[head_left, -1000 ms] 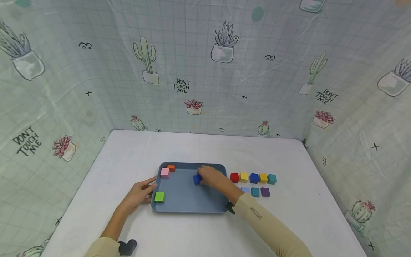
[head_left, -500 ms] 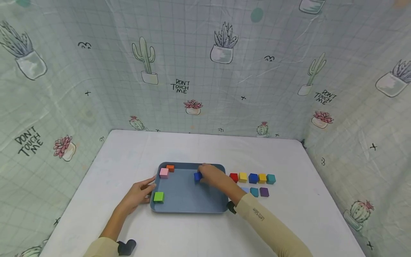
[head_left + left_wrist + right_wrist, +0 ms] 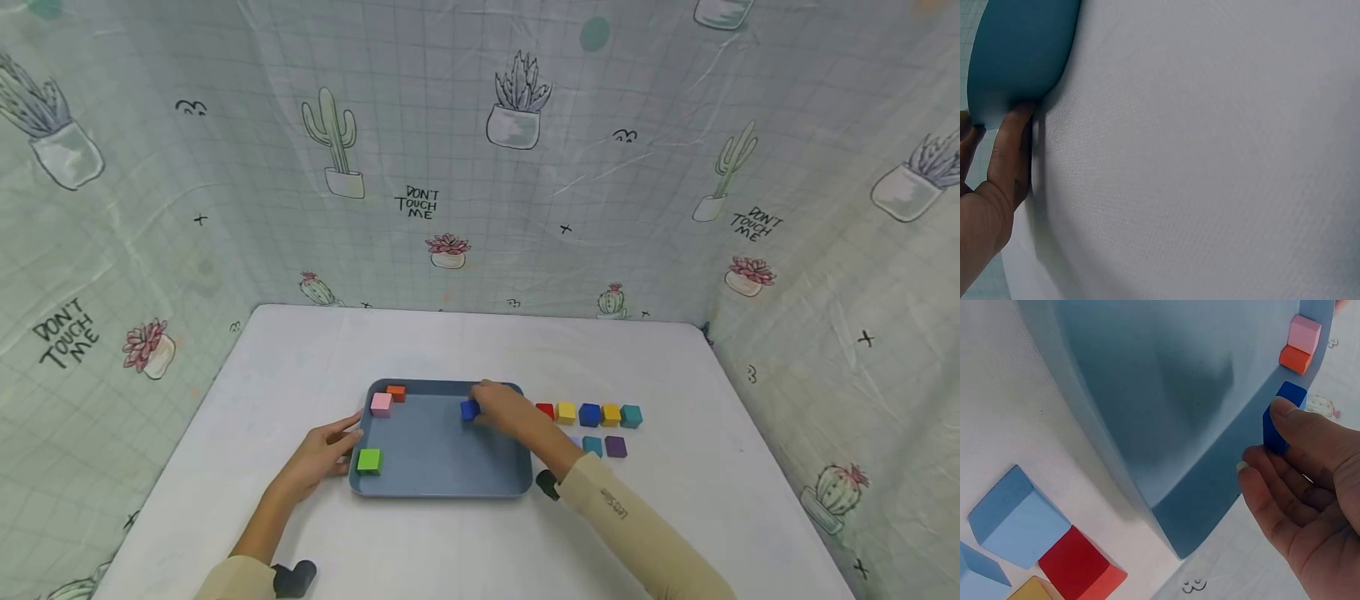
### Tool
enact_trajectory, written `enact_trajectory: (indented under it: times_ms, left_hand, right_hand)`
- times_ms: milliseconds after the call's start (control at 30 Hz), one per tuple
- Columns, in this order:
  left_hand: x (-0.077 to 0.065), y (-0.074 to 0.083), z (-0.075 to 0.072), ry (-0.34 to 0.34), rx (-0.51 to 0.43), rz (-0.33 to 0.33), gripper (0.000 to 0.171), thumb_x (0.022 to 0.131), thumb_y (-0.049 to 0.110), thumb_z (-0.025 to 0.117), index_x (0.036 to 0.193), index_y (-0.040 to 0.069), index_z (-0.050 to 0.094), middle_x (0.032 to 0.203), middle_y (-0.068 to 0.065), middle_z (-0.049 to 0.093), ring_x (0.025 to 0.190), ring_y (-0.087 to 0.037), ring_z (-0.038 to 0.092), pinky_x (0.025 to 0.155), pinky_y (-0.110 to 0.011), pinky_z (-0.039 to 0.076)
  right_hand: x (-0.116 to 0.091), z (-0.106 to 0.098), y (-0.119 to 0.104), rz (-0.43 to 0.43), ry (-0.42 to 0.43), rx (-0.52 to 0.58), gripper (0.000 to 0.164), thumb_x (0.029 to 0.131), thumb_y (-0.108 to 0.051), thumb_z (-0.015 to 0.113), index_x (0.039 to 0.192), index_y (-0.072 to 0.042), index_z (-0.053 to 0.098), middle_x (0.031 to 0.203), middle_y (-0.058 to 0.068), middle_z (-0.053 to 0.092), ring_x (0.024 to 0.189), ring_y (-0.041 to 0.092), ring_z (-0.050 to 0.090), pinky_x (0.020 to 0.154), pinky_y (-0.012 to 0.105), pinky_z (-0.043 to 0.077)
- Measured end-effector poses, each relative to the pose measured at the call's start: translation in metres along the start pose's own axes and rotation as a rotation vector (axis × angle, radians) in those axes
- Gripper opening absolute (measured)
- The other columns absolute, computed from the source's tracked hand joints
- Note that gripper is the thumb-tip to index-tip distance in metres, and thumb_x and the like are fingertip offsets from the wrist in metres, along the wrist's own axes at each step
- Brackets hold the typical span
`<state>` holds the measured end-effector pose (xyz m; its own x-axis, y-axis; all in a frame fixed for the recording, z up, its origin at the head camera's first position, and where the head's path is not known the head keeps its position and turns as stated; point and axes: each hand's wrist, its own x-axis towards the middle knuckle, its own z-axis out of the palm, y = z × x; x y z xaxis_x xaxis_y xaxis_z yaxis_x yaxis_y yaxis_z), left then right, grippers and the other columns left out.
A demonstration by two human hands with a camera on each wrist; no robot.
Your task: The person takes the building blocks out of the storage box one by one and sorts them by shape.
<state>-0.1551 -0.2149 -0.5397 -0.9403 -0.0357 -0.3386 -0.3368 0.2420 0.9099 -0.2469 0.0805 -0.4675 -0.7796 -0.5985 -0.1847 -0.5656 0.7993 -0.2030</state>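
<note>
My right hand (image 3: 504, 408) pinches a dark blue block (image 3: 469, 411) between thumb and fingers, over the far right part of the blue-grey tray (image 3: 442, 458). The right wrist view shows the thumb pressed on one face of this blue block (image 3: 1284, 419), in front of the tray wall. My left hand (image 3: 322, 450) rests at the tray's left edge, its fingers fairly straight against the outside wall (image 3: 1022, 62). Inside the tray, a pink block (image 3: 382, 405) and an orange block (image 3: 396, 393) sit in the far left corner. A green block (image 3: 370, 462) lies near the front left.
Right of the tray stands a row with a red block (image 3: 545, 411), yellow blocks (image 3: 566, 413), another blue block (image 3: 590, 415) and a teal block (image 3: 631, 417). In front are a smaller teal block (image 3: 592, 446), a purple block (image 3: 616, 447) and a light blue block (image 3: 1019, 519), mostly hidden by the right arm in the head view.
My right hand has shifted slightly to the right and back with the blue block in its grip. My left hand stays at the tray's edge.
</note>
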Motion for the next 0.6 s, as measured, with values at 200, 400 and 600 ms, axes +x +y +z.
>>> enact_trajectory:
  times_ms: [200, 400, 600]
  left_hand:
    - [0.0013, 0.0, 0.0007, -0.002, 0.004, -0.003, 0.057, 0.095, 0.029, 0.058, 0.145, 0.012, 0.037, 0.121, -0.021, 0.052, 0.088, -0.022, 0.057, 0.074, -0.032, 0.054]
    - [0.0013, 0.0005, 0.0009, -0.009, -0.001, -0.006, 0.057, 0.095, 0.029, 0.057, 0.146, 0.012, 0.037, 0.121, -0.021, 0.052, 0.088, -0.022, 0.056, 0.074, -0.032, 0.054]
    - [0.0017, 0.0008, 0.0004, -0.012, 0.0, -0.003, 0.057, 0.095, 0.029, 0.057, 0.146, 0.012, 0.037, 0.121, -0.021, 0.052, 0.088, -0.022, 0.056, 0.074, -0.032, 0.054]
  right_hand:
    - [-0.0014, 0.0, 0.0033, 0.006, 0.006, -0.007, 0.032, 0.085, -0.016, 0.072, 0.113, -0.003, 0.063, 0.106, 0.007, 0.061, 0.093, 0.016, 0.06, 0.084, 0.028, 0.051]
    - [-0.004, -0.0002, 0.0057, 0.016, 0.007, -0.009, 0.033, 0.084, -0.016, 0.072, 0.113, -0.004, 0.063, 0.105, 0.007, 0.061, 0.092, 0.016, 0.06, 0.083, 0.028, 0.051]
    - [-0.0065, 0.0007, 0.0105, 0.043, 0.012, -0.008, 0.033, 0.084, -0.016, 0.073, 0.113, -0.005, 0.062, 0.105, 0.006, 0.061, 0.094, 0.016, 0.059, 0.084, 0.028, 0.05]
